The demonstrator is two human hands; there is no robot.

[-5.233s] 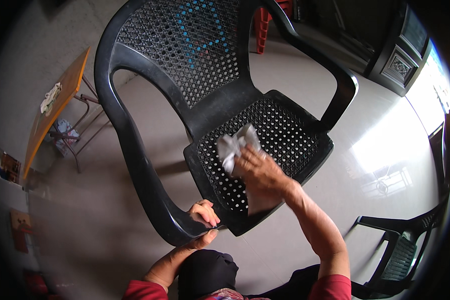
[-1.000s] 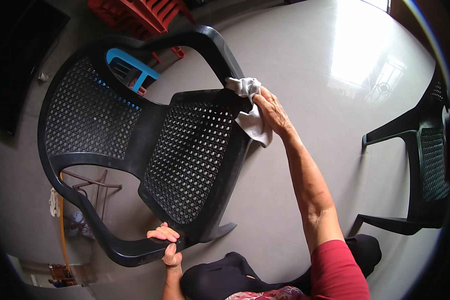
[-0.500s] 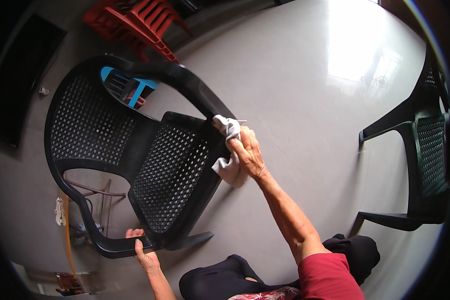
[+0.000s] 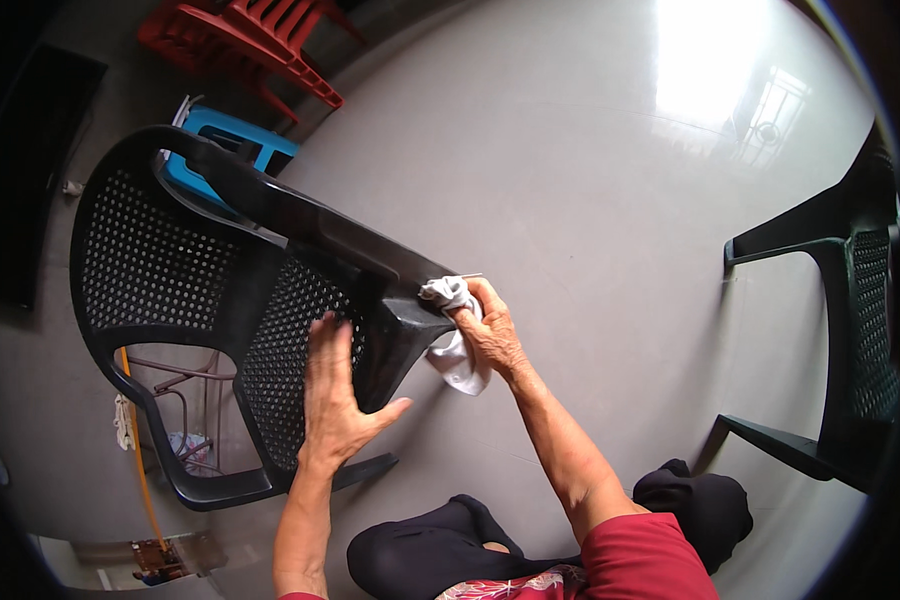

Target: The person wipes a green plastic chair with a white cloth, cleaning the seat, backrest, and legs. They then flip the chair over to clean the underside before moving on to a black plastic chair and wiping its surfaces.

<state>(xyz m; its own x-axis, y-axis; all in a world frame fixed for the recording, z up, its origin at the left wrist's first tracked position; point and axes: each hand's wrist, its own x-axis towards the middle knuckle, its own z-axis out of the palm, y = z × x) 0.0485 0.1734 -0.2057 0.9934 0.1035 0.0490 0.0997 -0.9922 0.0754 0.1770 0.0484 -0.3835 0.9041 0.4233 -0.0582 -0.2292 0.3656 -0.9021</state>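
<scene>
A black plastic armchair (image 4: 270, 482) with a perforated seat and back stands tilted in front of me. My right hand (image 4: 490, 325) grips a whitish cloth (image 4: 460, 365) and presses it against the front end of the chair's far armrest. Part of the cloth hangs loose below the fingers. My left hand (image 4: 335, 400) is over the seat's near side with fingers stretched and thumb apart, holding nothing. Its fingertips are slightly blurred, and I cannot tell whether they touch the seat.
Behind the chair is a blue plastic stool (image 4: 235, 130), with stacked red chairs (image 4: 260, 45) farther back. A dark green chair (image 4: 835, 340) stands at the right. A dark flat panel (image 4: 35, 180) is at the far left. Thin metal legs (image 4: 205, 390) show through the armrest gap.
My left hand has let go of the near armrest and moved up and right over the seat. The chair has turned and tipped somewhat; my right hand and the cloth are slightly lower.
</scene>
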